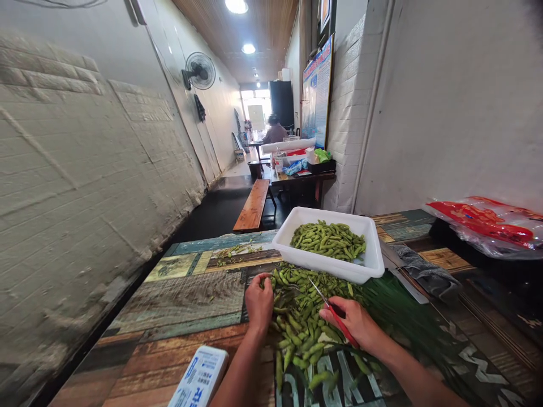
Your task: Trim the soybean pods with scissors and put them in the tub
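My left hand (259,299) is closed in a pinch at the left edge of a loose pile of edamame pods (305,322). A green pod shows partly between its fingertips. Over the right of the pile, my right hand (354,322) grips a pair of scissors (339,321) by red handles. Their metal blades point up and left, toward the far pods. Behind the pile stands a white plastic tub (331,272) holding many more pods. Small green trimmings (237,254) lie scattered on the table beyond my left hand.
A blue-and-white pack (199,379) lies near my left forearm. Right of the tub are a knife (411,285), a grey cloth (428,271) and a red-and-clear plastic bag (487,223). Farther off stand a wooden bench (253,204), another cluttered table and a seated person (275,133).
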A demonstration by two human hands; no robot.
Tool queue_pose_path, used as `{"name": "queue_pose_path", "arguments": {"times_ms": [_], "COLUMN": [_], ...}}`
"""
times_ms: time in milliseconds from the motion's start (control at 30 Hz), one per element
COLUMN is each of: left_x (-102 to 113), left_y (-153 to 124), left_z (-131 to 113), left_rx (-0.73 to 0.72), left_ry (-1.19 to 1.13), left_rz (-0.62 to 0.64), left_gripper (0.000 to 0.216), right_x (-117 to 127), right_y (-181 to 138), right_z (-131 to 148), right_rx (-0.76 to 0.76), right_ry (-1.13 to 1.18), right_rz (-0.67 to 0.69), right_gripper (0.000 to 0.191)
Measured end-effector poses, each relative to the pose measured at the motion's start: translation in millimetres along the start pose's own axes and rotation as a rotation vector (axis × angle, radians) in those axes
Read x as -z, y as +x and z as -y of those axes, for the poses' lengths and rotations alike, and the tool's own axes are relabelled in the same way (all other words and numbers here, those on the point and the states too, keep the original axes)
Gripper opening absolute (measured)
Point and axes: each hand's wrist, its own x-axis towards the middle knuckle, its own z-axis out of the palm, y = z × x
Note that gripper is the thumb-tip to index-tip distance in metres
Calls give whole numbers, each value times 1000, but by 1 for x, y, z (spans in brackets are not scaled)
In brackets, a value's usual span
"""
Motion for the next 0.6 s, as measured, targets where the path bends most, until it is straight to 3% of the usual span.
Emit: {"name": "queue_pose_path", "arguments": {"times_ms": [67, 133, 267, 433, 533, 600], "left_x": [2, 2, 2, 3, 0, -4], "left_y": [-1, -4, -7, -4, -5, -7], "left_z": [1, 1, 3, 3, -2, -6], "left_rx": [-111, -123, -108, -159, -172, -93], "left_ry": [285, 502, 661, 563, 328, 82], "left_rz": [73, 132, 145, 135, 135, 195], "left_gripper": [20, 19, 18, 21, 21, 19], "right_x": [0, 1, 0, -3, -3, -3], "right_y": [-1, -1, 1, 3, 3, 3], "right_z": [2, 3, 2, -1, -2, 0], "right_rx": [-12, -25, -20, -19, -9, -4], "right_ry": [-5, -11, -10, -17, -10, -11], "right_rz": [5, 9, 11, 14, 16, 10], "right_gripper": [44, 44, 44, 44, 44, 44]}}
